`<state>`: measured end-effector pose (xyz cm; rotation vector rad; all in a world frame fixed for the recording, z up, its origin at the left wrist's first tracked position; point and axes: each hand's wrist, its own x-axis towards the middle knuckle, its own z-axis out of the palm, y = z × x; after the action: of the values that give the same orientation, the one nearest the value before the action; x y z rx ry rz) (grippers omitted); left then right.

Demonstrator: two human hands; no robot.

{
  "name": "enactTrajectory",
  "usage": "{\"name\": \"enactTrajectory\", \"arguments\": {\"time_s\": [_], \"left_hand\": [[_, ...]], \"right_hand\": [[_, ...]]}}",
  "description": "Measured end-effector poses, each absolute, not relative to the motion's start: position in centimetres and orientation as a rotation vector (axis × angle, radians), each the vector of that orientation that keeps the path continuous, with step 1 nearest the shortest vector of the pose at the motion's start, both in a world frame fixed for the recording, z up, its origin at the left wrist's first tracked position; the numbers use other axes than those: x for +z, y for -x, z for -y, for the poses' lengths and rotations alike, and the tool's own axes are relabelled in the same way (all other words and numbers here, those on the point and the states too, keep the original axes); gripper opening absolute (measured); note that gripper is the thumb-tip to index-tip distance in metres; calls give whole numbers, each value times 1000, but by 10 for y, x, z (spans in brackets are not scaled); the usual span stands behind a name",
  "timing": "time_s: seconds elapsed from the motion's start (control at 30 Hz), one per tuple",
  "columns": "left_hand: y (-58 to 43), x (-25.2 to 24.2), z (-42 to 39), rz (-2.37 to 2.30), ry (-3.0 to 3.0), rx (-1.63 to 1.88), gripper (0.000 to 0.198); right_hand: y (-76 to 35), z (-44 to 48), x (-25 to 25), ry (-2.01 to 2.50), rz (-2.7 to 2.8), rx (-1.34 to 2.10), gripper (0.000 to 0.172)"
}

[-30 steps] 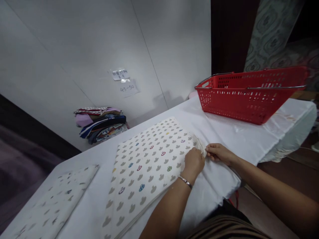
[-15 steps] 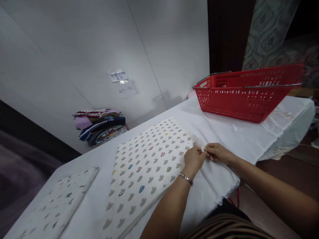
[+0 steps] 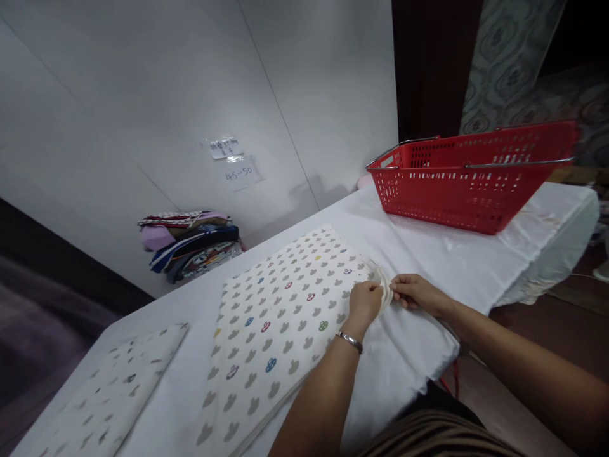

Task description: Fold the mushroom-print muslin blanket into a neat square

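A pale grey, seamed wall (image 3: 143, 76) carries two taped paper notes, the lower reading "45-50" (image 3: 240, 172). Soft light brightens its middle. Beyond the white-covered table (image 3: 451, 266) lie a dark upright panel (image 3: 435, 70), patterned grey-green covering (image 3: 499, 57) and brownish floor (image 3: 528, 336).

Counts by clock position about the centre: two hands, left hand (image 3: 365, 304) and right hand (image 3: 415, 292), both near four o'clock; one bracelet (image 3: 349, 341), five; two printed cloths, grey-motif cloth (image 3: 280, 327) seven, dark-flecked cloth (image 3: 118, 384) eight; one fabric stack (image 3: 195, 242), nine; two paper notes (image 3: 243, 173), ten; one red basket (image 3: 442, 195), two to three.
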<state>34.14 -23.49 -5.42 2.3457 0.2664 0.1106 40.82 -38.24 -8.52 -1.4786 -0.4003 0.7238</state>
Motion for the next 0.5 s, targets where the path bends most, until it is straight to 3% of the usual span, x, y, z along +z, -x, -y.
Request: {"name": "enactTrajectory", "arguments": {"time_s": [0.23,0.5], "left_hand": [[-332,-51,253,-240,-2699,228,27],[-336,-55,244,-331,-2448,110,16]], "right_hand": [[-406,383,-81,1455,381,715,33],[-404,382,-78,1514,404,744,38]]}}
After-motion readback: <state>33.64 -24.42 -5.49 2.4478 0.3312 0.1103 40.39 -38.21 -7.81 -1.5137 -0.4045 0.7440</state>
